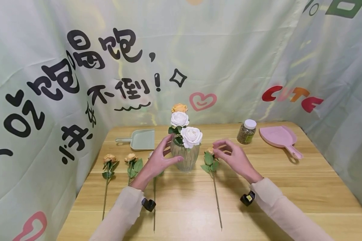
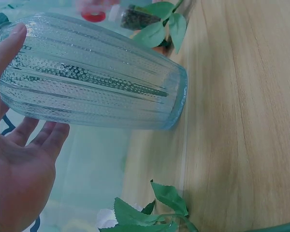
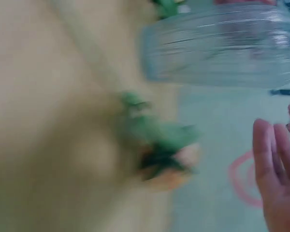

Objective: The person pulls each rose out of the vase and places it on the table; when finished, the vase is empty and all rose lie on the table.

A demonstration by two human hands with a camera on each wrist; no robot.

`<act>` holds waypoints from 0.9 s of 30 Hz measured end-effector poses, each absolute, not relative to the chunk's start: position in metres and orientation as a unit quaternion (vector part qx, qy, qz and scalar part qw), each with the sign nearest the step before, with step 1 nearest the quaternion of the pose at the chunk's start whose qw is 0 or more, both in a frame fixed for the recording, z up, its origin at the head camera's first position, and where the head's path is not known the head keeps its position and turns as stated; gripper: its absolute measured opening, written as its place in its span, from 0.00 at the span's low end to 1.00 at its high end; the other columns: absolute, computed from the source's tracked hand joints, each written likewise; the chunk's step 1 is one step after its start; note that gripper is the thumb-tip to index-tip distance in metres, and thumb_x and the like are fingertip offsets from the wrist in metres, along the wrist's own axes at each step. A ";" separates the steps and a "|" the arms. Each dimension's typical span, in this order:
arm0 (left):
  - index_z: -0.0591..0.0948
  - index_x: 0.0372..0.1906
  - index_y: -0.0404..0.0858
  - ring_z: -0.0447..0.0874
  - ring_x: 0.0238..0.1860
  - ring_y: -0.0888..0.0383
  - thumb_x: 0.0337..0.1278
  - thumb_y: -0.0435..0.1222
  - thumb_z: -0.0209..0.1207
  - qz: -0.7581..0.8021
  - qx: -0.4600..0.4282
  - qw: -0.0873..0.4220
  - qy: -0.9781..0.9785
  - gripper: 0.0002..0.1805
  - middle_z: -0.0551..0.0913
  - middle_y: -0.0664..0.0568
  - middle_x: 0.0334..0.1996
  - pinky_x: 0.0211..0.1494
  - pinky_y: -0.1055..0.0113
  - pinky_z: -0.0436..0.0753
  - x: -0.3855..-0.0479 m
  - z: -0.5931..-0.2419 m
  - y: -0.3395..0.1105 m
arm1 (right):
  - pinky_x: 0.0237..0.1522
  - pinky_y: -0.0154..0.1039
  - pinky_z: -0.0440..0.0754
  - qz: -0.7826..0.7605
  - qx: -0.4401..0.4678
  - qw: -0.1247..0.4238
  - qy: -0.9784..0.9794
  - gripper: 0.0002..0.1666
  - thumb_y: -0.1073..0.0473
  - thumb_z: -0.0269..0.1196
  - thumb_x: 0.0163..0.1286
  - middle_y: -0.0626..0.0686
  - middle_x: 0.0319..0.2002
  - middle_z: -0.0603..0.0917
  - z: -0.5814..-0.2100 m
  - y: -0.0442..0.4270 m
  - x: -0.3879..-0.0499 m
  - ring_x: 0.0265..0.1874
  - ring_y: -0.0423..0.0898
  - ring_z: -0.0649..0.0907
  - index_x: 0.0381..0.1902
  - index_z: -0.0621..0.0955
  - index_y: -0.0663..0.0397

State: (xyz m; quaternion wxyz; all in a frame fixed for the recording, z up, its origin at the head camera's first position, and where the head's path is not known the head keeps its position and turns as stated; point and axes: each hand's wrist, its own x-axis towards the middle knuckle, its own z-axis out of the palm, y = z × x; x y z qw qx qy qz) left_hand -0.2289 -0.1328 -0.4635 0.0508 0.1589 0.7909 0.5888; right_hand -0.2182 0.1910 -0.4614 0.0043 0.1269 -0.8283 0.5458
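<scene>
A ribbed clear glass vase (image 1: 185, 157) stands upright on the table, holding two white roses (image 1: 192, 137) and an orange rose (image 1: 179, 107). My left hand (image 1: 161, 160) grips the vase from its left side, thumb in front and fingers behind; the left wrist view shows the thumb on the glass (image 2: 87, 72) near the top. Beside the vase on the right lies an orange rose with a long stem (image 1: 214, 180). Over its bloom hovers my right hand (image 1: 233, 157), fingers loosely bent with nothing between them. In the blurred right wrist view, that hand is apart from the rose (image 3: 166, 162).
Left of the vase lie two orange roses (image 1: 110, 158) (image 1: 131, 157) and another stem (image 1: 154, 207), its bloom mostly hidden by my left arm. A pale green dustpan (image 1: 142, 139), a white-lidded jar (image 1: 246, 132) and a pink dustpan (image 1: 278, 136) are along the back. A printed curtain (image 1: 229, 67) surrounds the table.
</scene>
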 end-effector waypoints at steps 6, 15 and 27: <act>0.61 0.86 0.55 0.67 0.82 0.48 0.60 0.44 0.80 0.589 0.159 0.050 0.790 0.54 0.69 0.52 0.80 0.86 0.48 0.70 -0.229 -0.464 -0.134 | 0.69 0.47 0.86 0.541 0.261 0.053 -0.798 0.12 0.60 0.69 0.79 0.55 0.65 0.86 -0.418 0.161 -0.212 0.64 0.52 0.85 0.57 0.88 0.53; 0.60 0.87 0.55 0.66 0.83 0.47 0.62 0.44 0.79 0.590 0.167 0.050 0.788 0.54 0.68 0.52 0.82 0.87 0.47 0.69 -0.231 -0.466 -0.133 | 0.76 0.62 0.79 0.433 0.365 0.135 -0.813 0.20 0.65 0.71 0.75 0.57 0.70 0.85 -0.409 0.121 -0.210 0.72 0.57 0.80 0.63 0.88 0.56; 0.59 0.87 0.54 0.63 0.84 0.44 0.63 0.45 0.79 0.596 0.180 0.055 0.781 0.54 0.66 0.52 0.82 0.87 0.43 0.68 -0.230 -0.466 -0.133 | 0.80 0.72 0.67 0.351 0.432 0.146 -0.818 0.16 0.65 0.68 0.76 0.59 0.73 0.82 -0.407 0.114 -0.208 0.76 0.63 0.76 0.59 0.90 0.57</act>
